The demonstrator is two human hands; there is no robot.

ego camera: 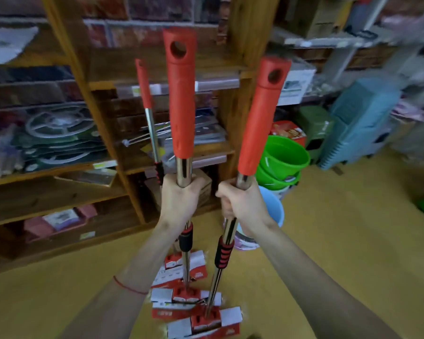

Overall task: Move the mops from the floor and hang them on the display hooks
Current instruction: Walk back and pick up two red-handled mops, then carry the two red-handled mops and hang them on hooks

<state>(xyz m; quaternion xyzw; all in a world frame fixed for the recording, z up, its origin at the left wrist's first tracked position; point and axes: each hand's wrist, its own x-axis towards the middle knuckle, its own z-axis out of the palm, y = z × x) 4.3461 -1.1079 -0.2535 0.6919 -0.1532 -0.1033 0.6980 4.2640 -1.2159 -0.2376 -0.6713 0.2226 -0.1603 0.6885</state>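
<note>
two mops up, one waiting

yellow shop floor [328, 253] runs under everything, and nearest the camera the packaged mop heads [203, 321] sit low on it, wrapped in red and white card. above them the left hand [179, 201] is curled tight round the chrome shaft of the left mop [181, 101], just under its red grip. beside it the right hand [242, 204] is wrapped the same way round the right mop [262, 123], which tilts a little outward. both red grips end in a hanging hole, facing the camera. these look light and stiff, but long and bottom-heavy, so the heads would likely swing; the bare metal is probably slick, and a hold nearer the foam collars or red grips should steady them. a third mop [146, 94] stands just behind the left hand against the wooden shelving [66, 77]. stacked green buckets [283, 160] sit further right. no display hooks show clearly.
</note>
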